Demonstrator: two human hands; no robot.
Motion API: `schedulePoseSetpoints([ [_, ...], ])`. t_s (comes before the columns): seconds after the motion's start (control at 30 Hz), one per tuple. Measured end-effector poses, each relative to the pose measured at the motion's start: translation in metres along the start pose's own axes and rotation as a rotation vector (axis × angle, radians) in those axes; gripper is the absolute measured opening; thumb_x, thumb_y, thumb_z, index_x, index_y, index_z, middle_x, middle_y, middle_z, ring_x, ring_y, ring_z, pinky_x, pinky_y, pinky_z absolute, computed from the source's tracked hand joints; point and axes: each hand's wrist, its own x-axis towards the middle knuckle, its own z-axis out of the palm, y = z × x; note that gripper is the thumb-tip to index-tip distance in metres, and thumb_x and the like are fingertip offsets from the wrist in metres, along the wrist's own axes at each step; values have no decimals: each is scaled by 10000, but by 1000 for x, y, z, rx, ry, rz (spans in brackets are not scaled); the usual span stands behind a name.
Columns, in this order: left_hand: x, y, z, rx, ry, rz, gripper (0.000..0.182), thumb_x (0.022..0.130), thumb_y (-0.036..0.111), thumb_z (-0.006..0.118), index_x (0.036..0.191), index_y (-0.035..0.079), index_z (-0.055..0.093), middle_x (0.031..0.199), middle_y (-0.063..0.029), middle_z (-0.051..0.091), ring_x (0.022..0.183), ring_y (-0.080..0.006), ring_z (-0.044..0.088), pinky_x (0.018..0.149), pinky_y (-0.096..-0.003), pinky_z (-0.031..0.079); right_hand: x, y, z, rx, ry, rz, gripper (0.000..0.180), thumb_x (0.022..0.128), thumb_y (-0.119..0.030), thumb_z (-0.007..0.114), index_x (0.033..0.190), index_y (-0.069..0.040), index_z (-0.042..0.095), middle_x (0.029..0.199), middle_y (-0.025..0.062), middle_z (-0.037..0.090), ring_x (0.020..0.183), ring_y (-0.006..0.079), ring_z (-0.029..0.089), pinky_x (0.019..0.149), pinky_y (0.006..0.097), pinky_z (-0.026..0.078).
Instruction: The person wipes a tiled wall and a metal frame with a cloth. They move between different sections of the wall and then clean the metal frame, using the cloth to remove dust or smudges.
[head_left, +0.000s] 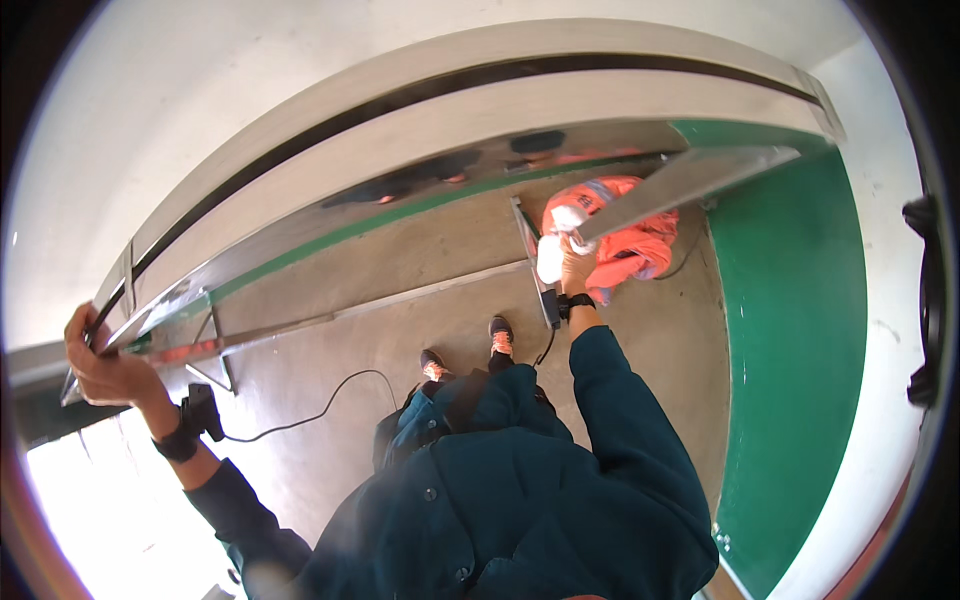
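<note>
A long, pale metal unit (480, 105) with a dark slot along its face spans the wall before me. My left hand (116, 371) is at its left end, fingers curled around the edge there. Lower and to the right, my right hand (577, 264) grips a white cloth (551, 259) at the near end of a flat grey metal bar (690, 187). That bar slants up to the unit's right end. Part of the cloth bunches above my fingers. Whether my fingers also close on the bar is hidden.
Beyond my right hand, low down, is a crumpled orange garment (637, 259) with reflective bands. Metal bracket legs (214, 337) and a thin rail (427, 289) run below the unit. Cables trail from both wrist devices (202, 412). A green-and-white wall (787, 337) closes the right side.
</note>
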Motion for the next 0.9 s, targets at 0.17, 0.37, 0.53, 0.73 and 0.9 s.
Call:
schedulePoseSetpoints([
  [0.17,1,11,1,101,51,184,255,971,18,446,939,8,699,844,-65,702,720,-158,660,645,-254,544,-4,34,-13,-397,-30,218,625,778,-85,818,1257,35,434,1076,121,661,929,209,671,759,323,573],
  [0.37,2,15,-2,-123,31,106,556,1058,283,303,855,-7,732,807,-84,709,718,-187,649,627,-286,508,-28,9,-21,231,-336,1001,276,879,-206,687,1102,-52,636,994,82,693,906,220,674,820,405,555],
  [0.53,7,15,-5,-170,56,388,502,1086,348,340,1030,45,736,947,-82,731,898,-236,675,936,-377,470,-98,-105,23,551,-848,977,522,879,-224,676,1343,-47,516,1289,113,619,1216,279,580,1057,474,458],
  [0.73,-54,-10,-36,-354,89,413,324,930,215,587,1220,92,665,1335,-227,589,1287,-423,530,1115,-570,331,-181,-274,96,546,-1026,659,758,832,-200,658,1494,-18,337,1483,162,445,1369,321,448,1142,486,386],
  [0.9,-157,-92,-69,-475,-323,148,451,748,10,642,1198,39,615,1254,-204,602,1176,-387,588,1053,-554,422,-266,-412,120,571,-715,144,788,855,-368,572,1458,72,319,1471,234,419,1362,367,440,1116,520,389],
])
